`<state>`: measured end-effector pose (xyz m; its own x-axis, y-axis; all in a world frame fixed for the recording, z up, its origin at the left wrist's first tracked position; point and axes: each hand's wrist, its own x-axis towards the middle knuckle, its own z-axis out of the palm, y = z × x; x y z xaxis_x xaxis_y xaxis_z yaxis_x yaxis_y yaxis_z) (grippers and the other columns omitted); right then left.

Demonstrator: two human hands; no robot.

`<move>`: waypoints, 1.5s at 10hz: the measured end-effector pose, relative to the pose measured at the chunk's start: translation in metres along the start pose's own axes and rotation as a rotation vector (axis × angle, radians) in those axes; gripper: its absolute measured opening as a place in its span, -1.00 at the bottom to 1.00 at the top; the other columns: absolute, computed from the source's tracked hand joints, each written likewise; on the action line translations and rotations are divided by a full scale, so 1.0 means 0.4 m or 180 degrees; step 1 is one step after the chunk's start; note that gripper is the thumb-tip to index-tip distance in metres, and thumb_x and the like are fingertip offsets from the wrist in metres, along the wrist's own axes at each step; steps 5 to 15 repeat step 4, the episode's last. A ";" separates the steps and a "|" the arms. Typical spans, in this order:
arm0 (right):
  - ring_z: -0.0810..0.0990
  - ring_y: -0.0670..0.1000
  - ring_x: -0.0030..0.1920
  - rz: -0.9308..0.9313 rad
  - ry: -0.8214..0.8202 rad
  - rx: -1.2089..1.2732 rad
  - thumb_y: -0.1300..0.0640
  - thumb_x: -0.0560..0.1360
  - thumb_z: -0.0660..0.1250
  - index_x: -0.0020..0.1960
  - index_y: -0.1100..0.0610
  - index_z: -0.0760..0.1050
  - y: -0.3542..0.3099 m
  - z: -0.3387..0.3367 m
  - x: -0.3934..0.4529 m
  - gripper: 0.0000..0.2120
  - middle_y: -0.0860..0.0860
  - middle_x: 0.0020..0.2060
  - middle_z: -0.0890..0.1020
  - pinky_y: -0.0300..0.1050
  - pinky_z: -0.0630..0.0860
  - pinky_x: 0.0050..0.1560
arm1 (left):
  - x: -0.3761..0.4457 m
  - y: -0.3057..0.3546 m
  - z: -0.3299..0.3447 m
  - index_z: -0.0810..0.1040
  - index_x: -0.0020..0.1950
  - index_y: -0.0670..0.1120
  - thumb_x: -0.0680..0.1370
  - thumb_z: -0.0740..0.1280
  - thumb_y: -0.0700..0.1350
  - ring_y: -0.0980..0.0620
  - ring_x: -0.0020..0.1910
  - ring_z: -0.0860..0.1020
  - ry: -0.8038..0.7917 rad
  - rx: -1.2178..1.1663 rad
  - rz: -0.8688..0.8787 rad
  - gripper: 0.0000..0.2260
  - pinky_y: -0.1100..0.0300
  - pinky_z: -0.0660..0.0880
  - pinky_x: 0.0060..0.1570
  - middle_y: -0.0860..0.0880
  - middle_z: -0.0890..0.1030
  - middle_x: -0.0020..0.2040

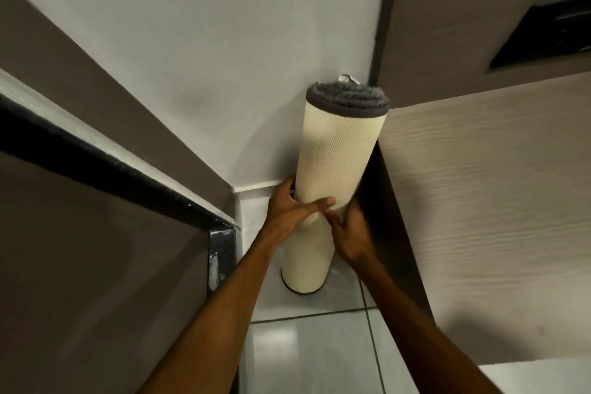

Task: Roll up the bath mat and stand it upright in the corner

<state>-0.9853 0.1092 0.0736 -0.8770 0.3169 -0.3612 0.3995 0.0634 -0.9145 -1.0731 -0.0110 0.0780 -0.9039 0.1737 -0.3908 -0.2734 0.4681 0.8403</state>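
The bath mat [339,166] is rolled into a tight cylinder and stands on end in the corner, on the glossy tiled floor [307,349]. Its outer face is cream with a fine woven texture; dark grey pile shows at the top end. The left hand [292,206] and right hand [350,232] grip its lower half, fingers wrapped around. The far fingertips are hidden. A wood-grain panel [486,195] stands beside it.

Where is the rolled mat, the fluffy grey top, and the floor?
rolled mat [339,150], head view, cream backing
fluffy grey top [348,97], head view, upper end of roll
floor [313,355], head view, bare white tile
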 end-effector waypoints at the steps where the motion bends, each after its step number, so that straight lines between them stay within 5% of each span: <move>1: 0.46 0.15 0.46 0.0065 -0.0056 0.0037 0.14 0.66 0.29 0.58 0.20 0.20 0.009 0.006 0.014 -0.45 0.19 0.45 0.48 0.20 0.43 0.48 | 0.005 -0.017 0.015 0.37 0.47 0.00 0.25 0.69 0.07 0.06 0.21 0.51 0.0129 -0.0045 0.0061 -0.13 0.30 0.49 0.01 0.10 0.51 0.24; 2: 0.44 0.15 0.48 0.0101 -0.0048 0.0001 0.08 0.64 0.31 0.59 0.17 0.19 0.012 0.000 -0.010 -0.41 0.17 0.47 0.47 0.13 0.42 0.49 | -0.029 -0.031 0.017 0.27 0.49 0.01 0.33 0.63 0.13 0.11 0.19 0.49 0.0145 0.0014 0.0133 -0.15 0.58 0.46 -0.24 0.12 0.49 0.27; 3: 0.39 0.18 0.52 0.0127 -0.0121 -0.0467 0.09 0.65 0.30 0.62 0.19 0.11 -0.027 -0.016 -0.066 -0.36 0.19 0.52 0.40 0.11 0.39 0.50 | -0.101 -0.016 -0.009 0.14 0.62 -0.01 0.53 0.42 0.18 0.07 0.37 0.43 0.0110 0.0318 0.0172 -0.23 0.53 0.47 0.12 0.04 0.41 0.49; 4: 0.41 0.16 0.51 -0.0144 -0.0011 -0.0944 0.06 0.68 0.23 0.62 0.15 0.16 -0.083 -0.043 -0.151 -0.44 0.16 0.53 0.41 0.16 0.43 0.49 | -0.206 0.008 -0.022 0.14 0.65 -0.06 0.68 0.16 0.16 -0.08 0.61 0.24 0.0666 0.1215 0.0606 -0.40 -0.03 0.26 0.56 -0.11 0.26 0.64; 15: 0.41 0.16 0.51 -0.0144 -0.0011 -0.0944 0.06 0.68 0.23 0.62 0.15 0.16 -0.083 -0.043 -0.151 -0.44 0.16 0.53 0.41 0.16 0.43 0.49 | -0.206 0.008 -0.022 0.14 0.65 -0.06 0.68 0.16 0.16 -0.08 0.61 0.24 0.0666 0.1215 0.0606 -0.40 -0.03 0.26 0.56 -0.11 0.26 0.64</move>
